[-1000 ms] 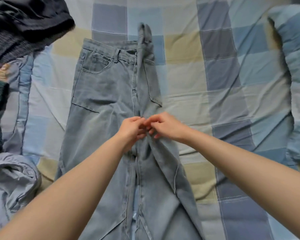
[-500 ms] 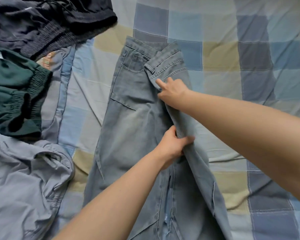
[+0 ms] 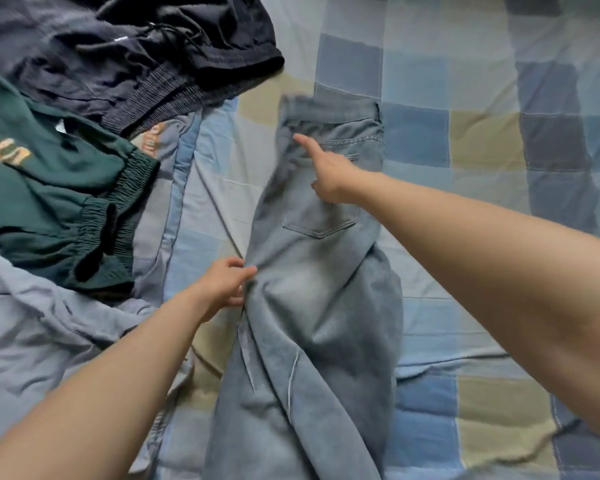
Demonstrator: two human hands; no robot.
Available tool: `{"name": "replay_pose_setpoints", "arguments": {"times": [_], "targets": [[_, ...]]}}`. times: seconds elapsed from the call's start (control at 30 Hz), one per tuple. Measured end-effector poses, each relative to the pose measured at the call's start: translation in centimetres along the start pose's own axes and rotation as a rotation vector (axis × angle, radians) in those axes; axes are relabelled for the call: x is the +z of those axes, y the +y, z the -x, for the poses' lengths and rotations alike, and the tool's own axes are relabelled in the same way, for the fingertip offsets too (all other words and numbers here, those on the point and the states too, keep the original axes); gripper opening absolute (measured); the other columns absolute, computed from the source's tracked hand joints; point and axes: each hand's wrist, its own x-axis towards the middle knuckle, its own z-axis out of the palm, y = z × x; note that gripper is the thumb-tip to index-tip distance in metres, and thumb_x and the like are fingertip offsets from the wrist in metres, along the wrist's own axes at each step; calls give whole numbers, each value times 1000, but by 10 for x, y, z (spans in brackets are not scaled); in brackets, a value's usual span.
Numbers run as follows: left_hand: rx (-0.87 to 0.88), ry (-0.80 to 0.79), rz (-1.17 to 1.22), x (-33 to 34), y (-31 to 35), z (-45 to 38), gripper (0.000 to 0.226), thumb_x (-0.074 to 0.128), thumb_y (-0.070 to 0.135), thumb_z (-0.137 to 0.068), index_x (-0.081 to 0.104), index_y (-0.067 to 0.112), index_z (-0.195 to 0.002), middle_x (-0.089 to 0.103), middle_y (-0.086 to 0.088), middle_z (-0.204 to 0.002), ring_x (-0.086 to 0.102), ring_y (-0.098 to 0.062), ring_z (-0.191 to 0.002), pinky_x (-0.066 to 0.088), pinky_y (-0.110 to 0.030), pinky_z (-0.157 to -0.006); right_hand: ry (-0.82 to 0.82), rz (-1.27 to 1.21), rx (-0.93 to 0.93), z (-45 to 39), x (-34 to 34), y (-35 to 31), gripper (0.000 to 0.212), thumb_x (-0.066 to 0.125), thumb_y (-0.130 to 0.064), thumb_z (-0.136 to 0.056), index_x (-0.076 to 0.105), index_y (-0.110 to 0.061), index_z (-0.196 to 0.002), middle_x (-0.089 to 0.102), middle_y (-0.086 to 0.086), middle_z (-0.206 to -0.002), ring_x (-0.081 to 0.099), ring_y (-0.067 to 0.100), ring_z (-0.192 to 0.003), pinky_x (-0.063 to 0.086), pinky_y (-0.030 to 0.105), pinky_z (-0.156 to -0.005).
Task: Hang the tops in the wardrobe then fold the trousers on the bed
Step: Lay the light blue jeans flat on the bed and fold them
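Checked bedding (image 3: 430,306) is carrying jeans (image 3: 319,289) being folded lengthwise, left hand (image 3: 222,289) fingers pinching their edge, right hand (image 3: 329,174) pressing with fingers apart; smoothing probably follows.

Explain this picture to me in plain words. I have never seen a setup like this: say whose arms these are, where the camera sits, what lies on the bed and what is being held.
No machine here: a person wears a camera on the head, looking down at their own arms. The left hand pinches the side edge of the light blue jeans, which lie lengthwise, folded leg over leg, back pocket up. The right hand rests near the waistband, forefinger stretched out. Under them is a checked bedcover. To the left lie other clothes: a dark green garment with elastic cuffs, dark navy garments above it, and pale grey-blue clothing below.
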Motion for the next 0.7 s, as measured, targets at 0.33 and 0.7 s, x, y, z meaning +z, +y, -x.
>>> {"name": "replay_pose_setpoints", "arguments": {"times": [0.33,0.7], "targets": [[200,129,148,40,37,-67,14,57,25,-96,64,16,-103,70,-3,-96,66,-18,-83,55,-30,-75,182,-596,591,-6,31,133,38,50,-50,-91,48,-12,-87,51,12,-97,54,29,-83,52,40,-79],[414,315,-170,43,93,-109,18,56,16,-92,63,13,-108,66,-8,-107,61,-22,-94,48,-30,-82,429,-751,507,-44,43,154,23,47,-22,-92,46,-19,-69,54,9,-78,54,27,-78,51,36,-65]]}}
